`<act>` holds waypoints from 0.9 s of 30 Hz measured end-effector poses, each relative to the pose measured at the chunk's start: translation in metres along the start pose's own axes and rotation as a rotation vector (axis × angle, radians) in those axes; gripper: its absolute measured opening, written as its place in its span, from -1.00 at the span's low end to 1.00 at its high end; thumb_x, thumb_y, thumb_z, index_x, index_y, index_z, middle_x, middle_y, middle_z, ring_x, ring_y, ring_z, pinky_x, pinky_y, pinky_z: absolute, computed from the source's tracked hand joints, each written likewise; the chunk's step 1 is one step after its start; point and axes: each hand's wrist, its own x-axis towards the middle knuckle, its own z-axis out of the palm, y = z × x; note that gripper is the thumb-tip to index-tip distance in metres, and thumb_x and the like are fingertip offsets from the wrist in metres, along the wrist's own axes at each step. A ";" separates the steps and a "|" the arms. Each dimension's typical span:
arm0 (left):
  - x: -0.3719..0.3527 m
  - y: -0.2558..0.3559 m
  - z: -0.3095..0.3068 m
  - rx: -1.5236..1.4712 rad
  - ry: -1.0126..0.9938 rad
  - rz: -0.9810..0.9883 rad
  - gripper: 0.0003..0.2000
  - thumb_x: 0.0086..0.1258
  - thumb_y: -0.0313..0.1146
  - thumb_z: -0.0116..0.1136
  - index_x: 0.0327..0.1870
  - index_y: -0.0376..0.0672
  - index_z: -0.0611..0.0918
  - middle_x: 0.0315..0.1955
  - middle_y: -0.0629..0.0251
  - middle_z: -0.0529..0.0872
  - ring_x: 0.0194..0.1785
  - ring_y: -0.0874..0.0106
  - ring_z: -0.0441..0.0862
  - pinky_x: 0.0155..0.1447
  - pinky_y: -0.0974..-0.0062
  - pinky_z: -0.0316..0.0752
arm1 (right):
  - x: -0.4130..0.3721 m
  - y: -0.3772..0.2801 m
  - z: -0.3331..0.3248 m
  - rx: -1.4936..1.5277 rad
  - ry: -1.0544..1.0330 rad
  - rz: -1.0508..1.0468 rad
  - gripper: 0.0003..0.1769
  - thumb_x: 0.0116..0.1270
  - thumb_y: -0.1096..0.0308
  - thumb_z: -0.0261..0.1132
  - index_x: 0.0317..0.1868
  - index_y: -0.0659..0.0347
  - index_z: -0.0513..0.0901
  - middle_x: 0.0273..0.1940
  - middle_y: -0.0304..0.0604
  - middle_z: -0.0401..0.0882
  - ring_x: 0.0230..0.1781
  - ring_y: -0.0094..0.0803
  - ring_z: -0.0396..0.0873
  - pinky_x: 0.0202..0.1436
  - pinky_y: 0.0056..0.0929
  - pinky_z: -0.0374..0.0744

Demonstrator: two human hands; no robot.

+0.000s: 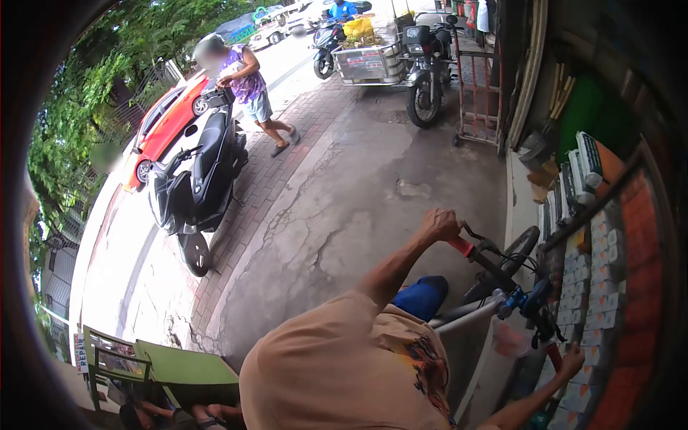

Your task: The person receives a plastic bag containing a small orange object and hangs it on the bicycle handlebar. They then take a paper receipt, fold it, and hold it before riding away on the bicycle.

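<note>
My left hand (438,226) is closed at the left end of a bicycle handlebar (494,271), by its red grip (461,246) and black brake lever. Lower right, my right hand (571,360) is closed at the other end, at a second red grip (554,355). Blue and black fittings (532,302) sit at the handlebar's middle. Below them runs the light-coloured frame (466,313), and the front wheel (527,247) is turned beside a low ledge. My tan shirt (315,365) and a blue-clothed knee (423,297) fill the lower middle.
Shelves of white boxes (591,287) stand close at right. A parked scooter (204,172), a walking person (247,82) and a red car (168,125) are at upper left. A motorcycle (424,79) and metal trolley (479,100) stand ahead of cracked pavement. A green table (186,364) is lower left.
</note>
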 end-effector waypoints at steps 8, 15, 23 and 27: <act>-0.011 0.017 -0.017 0.013 -0.110 -0.056 -0.61 0.31 0.06 0.07 -0.28 -0.10 0.72 -0.32 0.09 0.74 -0.14 0.10 0.70 -0.08 0.13 0.53 | -0.002 0.026 0.010 0.024 0.147 0.010 -0.54 0.43 -0.07 0.16 -0.13 0.21 0.65 -0.15 -0.03 0.71 -0.10 0.03 0.64 -0.04 -0.08 0.53; -0.019 0.026 -0.012 -0.019 -0.042 -0.019 -0.53 0.37 0.04 -0.01 -0.39 -0.25 0.70 -0.41 -0.07 0.71 -0.23 0.00 0.70 -0.10 0.09 0.54 | -0.001 0.055 0.016 0.260 0.231 0.026 -0.60 0.44 0.03 0.19 -0.12 0.25 0.65 -0.18 -0.04 0.72 -0.15 -0.08 0.67 -0.05 -0.17 0.55; -0.029 0.049 -0.021 0.018 -0.081 -0.045 -0.51 0.39 0.07 -0.04 -0.36 -0.24 0.70 -0.38 -0.05 0.73 -0.20 0.01 0.70 -0.07 0.10 0.53 | -0.004 0.076 0.028 0.404 0.273 0.168 -0.60 0.48 0.09 0.13 -0.15 0.31 0.64 -0.40 -0.10 0.64 -0.38 -0.20 0.60 -0.20 -0.20 0.52; -0.028 0.052 -0.019 0.048 -0.072 -0.023 -0.49 0.42 0.10 -0.07 -0.36 -0.23 0.70 -0.39 -0.02 0.73 -0.20 0.02 0.71 -0.07 0.11 0.53 | -0.006 0.082 0.030 0.531 0.201 0.234 -0.60 0.48 0.11 0.08 -0.13 0.32 0.64 -0.47 -0.13 0.60 -0.43 -0.23 0.55 -0.23 -0.22 0.51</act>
